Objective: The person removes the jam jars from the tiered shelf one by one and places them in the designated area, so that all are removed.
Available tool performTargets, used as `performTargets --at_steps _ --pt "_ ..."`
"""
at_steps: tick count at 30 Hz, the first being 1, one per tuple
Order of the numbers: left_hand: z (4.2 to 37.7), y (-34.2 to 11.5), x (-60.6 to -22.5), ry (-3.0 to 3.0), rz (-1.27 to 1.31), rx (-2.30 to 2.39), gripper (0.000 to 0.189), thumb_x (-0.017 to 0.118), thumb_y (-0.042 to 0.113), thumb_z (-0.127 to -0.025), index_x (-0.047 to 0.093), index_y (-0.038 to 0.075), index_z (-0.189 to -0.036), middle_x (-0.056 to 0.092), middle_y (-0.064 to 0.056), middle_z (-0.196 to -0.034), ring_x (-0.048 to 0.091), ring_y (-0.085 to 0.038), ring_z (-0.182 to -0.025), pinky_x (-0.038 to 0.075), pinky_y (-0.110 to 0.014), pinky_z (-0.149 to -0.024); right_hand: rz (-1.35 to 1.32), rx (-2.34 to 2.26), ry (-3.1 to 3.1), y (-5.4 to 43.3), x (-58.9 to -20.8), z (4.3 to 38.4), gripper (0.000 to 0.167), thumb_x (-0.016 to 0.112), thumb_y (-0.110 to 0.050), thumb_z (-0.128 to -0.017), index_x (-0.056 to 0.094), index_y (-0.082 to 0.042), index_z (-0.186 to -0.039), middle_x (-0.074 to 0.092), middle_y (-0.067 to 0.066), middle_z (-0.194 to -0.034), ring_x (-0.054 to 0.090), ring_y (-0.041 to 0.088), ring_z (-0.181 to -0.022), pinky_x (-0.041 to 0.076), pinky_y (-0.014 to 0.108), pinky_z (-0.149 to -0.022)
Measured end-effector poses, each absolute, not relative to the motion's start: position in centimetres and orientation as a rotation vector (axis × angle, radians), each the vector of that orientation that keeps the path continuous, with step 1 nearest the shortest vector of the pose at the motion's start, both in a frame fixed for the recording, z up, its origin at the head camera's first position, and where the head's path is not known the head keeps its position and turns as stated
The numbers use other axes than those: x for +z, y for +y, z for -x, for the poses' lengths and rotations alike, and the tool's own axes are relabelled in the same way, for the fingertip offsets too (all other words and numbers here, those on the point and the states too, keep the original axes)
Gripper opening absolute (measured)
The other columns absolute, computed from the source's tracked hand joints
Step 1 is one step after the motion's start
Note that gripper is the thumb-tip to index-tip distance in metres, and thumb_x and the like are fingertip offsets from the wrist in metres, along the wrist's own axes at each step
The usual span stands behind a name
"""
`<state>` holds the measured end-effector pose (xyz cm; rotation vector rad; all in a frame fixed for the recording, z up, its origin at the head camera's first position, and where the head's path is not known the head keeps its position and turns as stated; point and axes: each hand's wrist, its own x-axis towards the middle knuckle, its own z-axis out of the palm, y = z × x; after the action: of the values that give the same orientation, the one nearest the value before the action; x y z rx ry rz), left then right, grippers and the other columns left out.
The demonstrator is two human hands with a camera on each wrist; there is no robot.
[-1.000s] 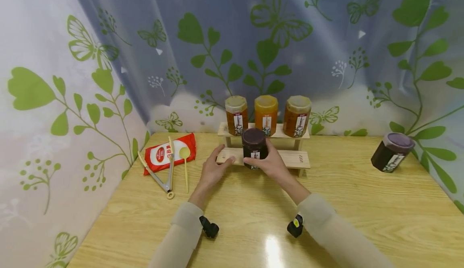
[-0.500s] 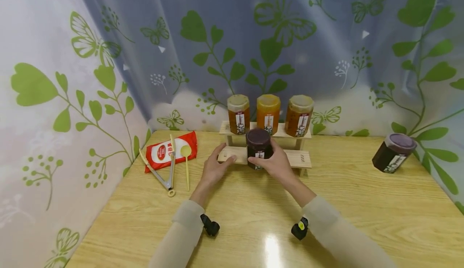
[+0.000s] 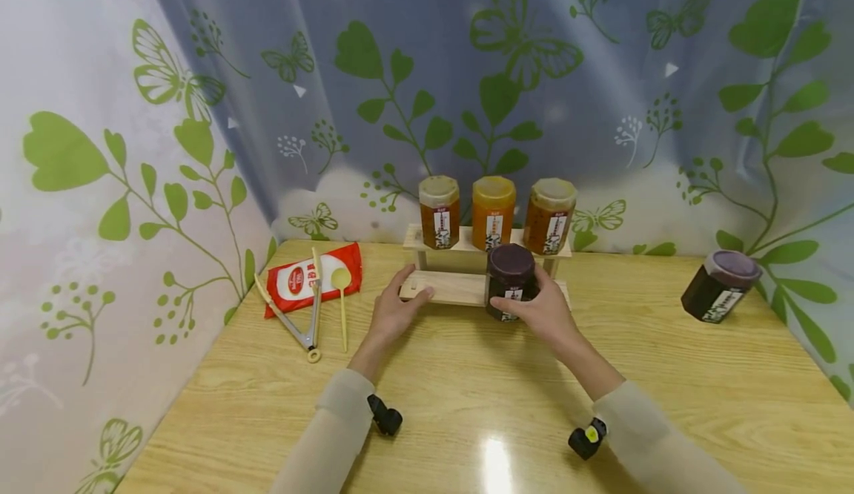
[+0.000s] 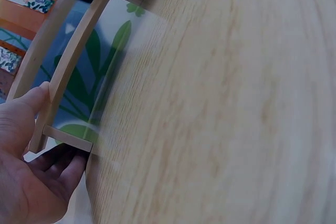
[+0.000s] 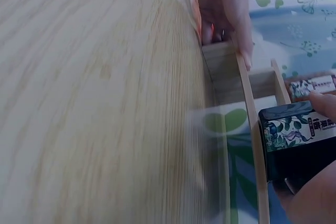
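My right hand [image 3: 550, 314] grips a dark jam jar [image 3: 510, 265] with a purple-black lid, at the right part of the lower step of a two-tier wooden rack [image 3: 450, 290]. In the right wrist view the base of this jar [image 5: 294, 145] is close over the step's front edge, with a thumb and fingers around its sides. My left hand [image 3: 392, 314] grips the rack's left end. The left wrist view shows its thumb [image 4: 37, 97] on the lower board and the fingers curled by the end support. On the upper step stand three amber and orange jars [image 3: 492, 216].
Another dark jar [image 3: 719, 286] leans on the table at far right. At left lie a red and white packet [image 3: 288, 279], tongs [image 3: 312, 331] and a yellow spoon [image 3: 343, 308]. A patterned curtain [image 3: 400, 108] hangs behind the table [image 3: 427, 397].
My right hand has moved the dark jar to the right along the lower step, from near its middle toward its right end. The left hand stays on the rack's left end.
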<state>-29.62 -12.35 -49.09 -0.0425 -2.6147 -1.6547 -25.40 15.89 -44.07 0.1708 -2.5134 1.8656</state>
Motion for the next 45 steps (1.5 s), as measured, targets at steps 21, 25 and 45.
performTargets --at_steps 21,25,45 --pt "29.2 -12.4 -49.0 -2.616 0.039 -1.664 0.071 0.072 0.047 -0.098 0.042 0.031 -0.160 0.036 -0.004 -0.167 0.030 -0.036 -0.154 0.032 -0.061 -0.119 -0.070 1.783 -2.503 22.0 -43.4 24.5 0.096 0.087 -0.033 -0.087 0.033 -0.008 -0.161 0.045 0.023 -0.155 0.043 0.043 -0.143 0.039 0.061 -0.113" --pt "29.3 -12.4 -49.0 -2.624 0.043 -1.652 0.071 0.072 0.047 -0.098 0.042 0.031 -0.160 0.036 -0.004 -0.167 0.030 -0.036 -0.154 0.032 -0.061 -0.119 -0.052 1.759 -2.499 23.2 -43.3 24.4 0.096 0.087 -0.033 -0.088 0.031 -0.008 -0.162 0.043 0.023 -0.157 0.043 0.043 -0.143 0.039 0.062 -0.113" --pt "29.4 -12.2 -48.9 -2.627 0.008 -1.649 0.070 0.072 0.048 -0.097 0.043 0.033 -0.159 0.037 -0.004 -0.167 0.031 -0.037 -0.153 0.033 -0.060 -0.119 0.249 1.599 -2.420 29.9 -44.3 25.8 0.089 0.083 -0.040 -0.090 0.039 -0.008 -0.160 0.050 0.018 -0.149 0.048 0.036 -0.138 0.045 0.050 -0.104"
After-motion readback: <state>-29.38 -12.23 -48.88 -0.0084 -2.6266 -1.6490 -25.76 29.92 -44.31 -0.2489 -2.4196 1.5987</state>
